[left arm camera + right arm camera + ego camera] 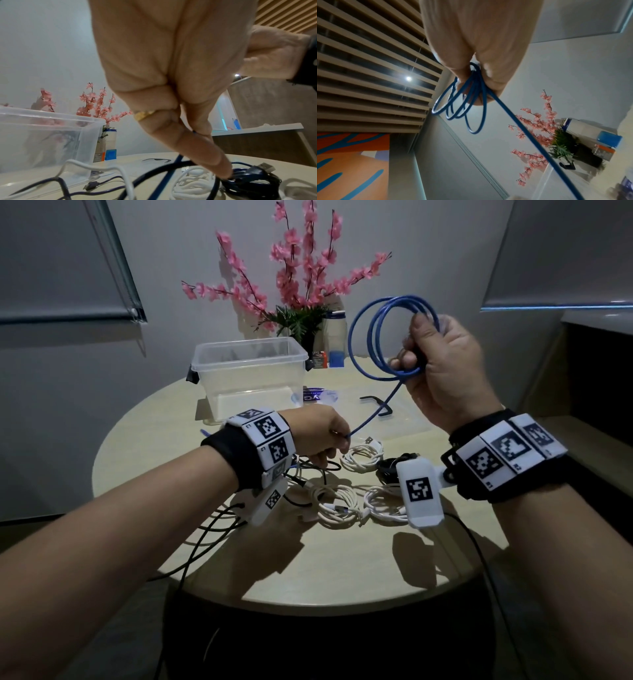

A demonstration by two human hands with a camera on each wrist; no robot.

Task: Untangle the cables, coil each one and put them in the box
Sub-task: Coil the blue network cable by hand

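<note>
My right hand (442,364) is raised above the table and grips several loops of a blue cable (373,337), seen hanging from its fingers in the right wrist view as the blue cable (462,102). One straight strand runs down and left to my left hand (322,436), which pinches the blue cable (194,133) between thumb and fingers just above the table. A clear plastic box (250,371) stands empty at the back left. Coiled white cables (337,503), a black coil (388,467) and loose black cables (212,529) lie below my hands.
A round beige table (308,570) holds everything. Behind the box stand a vase of pink blossoms (301,285), a bottle (335,333) and small packets. A clear lid with a black clip (371,402) lies right of the box. Black leads hang over the table's front-left edge.
</note>
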